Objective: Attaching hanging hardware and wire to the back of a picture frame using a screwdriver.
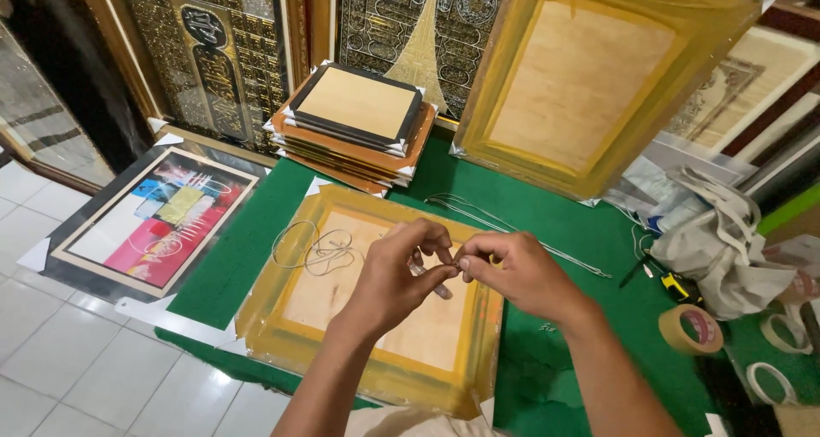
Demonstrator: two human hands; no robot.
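Fingers [444, 270] of left hand [397, 275] and right hand [521, 270] are pinched together on thin string [320, 251], held above the face-down wrapped frame [376, 317] for close handling.

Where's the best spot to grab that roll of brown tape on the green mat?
Probably by its rim, from above. The roll of tape lies flat on the green mat to the right of the right hand, hole up, so a thumb inside the core and fingers outside should pinch it; a bag crowds its far side.
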